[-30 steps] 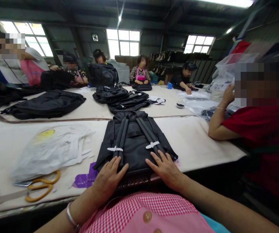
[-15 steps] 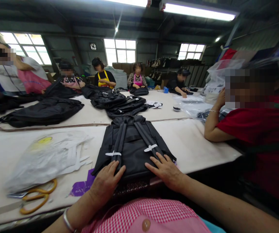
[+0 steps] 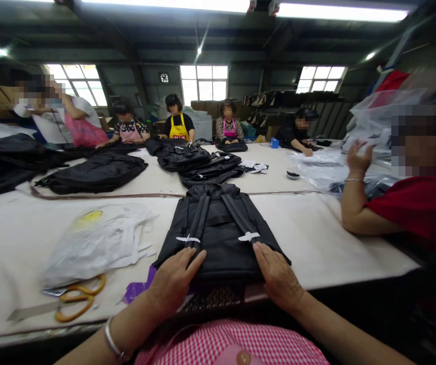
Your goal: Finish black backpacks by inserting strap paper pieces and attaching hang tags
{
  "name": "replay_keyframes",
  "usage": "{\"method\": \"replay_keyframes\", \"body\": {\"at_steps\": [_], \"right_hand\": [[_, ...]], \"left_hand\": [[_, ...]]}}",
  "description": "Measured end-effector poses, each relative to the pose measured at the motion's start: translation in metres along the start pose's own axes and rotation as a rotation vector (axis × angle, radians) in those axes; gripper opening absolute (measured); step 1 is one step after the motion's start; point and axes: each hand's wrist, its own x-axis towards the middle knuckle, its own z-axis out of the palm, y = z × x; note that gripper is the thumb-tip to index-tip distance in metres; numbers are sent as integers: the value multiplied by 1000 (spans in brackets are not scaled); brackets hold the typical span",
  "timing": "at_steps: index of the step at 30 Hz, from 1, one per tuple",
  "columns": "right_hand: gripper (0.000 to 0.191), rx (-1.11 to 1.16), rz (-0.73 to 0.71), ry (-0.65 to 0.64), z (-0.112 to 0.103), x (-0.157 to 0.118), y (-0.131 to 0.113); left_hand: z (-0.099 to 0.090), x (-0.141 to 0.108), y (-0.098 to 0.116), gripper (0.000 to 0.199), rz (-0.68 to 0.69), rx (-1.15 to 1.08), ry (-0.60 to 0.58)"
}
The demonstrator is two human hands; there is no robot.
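Observation:
A black backpack (image 3: pixel 225 253) lies flat on the table before me, its shoulder straps upward. White ties (image 3: pixel 248 236) are fastened around the two straps. My left hand (image 3: pixel 174 276) rests on the lower left of the backpack, by the end of the left strap, fingers stretched and thumb apart. On the other side my right hand (image 3: pixel 280 276) lies over the lower end of the right strap with its fingers extended close together. Neither hand is wrapped around anything that I can see. Part of a purple piece (image 3: pixel 140 289) shows beside my left wrist.
Left of the backpack are scissors with orange handles (image 3: pixel 75 303) and a clear plastic bag (image 3: pixel 96 248) with white pieces. More black bags (image 3: pixel 92 172) are piled across the table (image 3: pixel 324 223). At the right a co-worker in a red shirt (image 3: pixel 415 208) leans on the edge.
My right hand has drawn its spread fingers together over the strap end. The left hand stays nearly in place. The view has turned left, and the co-worker at right has raised a hand.

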Motion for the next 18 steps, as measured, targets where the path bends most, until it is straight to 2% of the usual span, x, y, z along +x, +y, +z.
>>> {"method": "replay_keyframes", "body": {"at_steps": [3, 6, 8, 10, 13, 17, 18], "right_hand": [[65, -46, -59, 0, 4, 1, -1], [53, -69, -83, -16, 3, 4, -2], [52, -61, -73, -16, -1, 8, -1], [53, -26, -43, -13, -7, 13, 0], [58, 86, 29, -23, -19, 28, -3], [61, 323, 157, 32, -32, 63, -17], [60, 402, 196, 67, -34, 74, -22]], "left_hand": [[17, -17, 6, 69, -13, 47, 58], [30, -22, 8, 68, -52, 47, 136], [34, -19, 6, 64, -65, 43, 189], [28, -11, 0, 59, -59, 53, 239], [-2, 14, -23, 63, -43, 71, 295], [-74, 77, -70, 53, 59, 111, 306], [-95, 97, -81, 51, 100, 129, 256]]}}
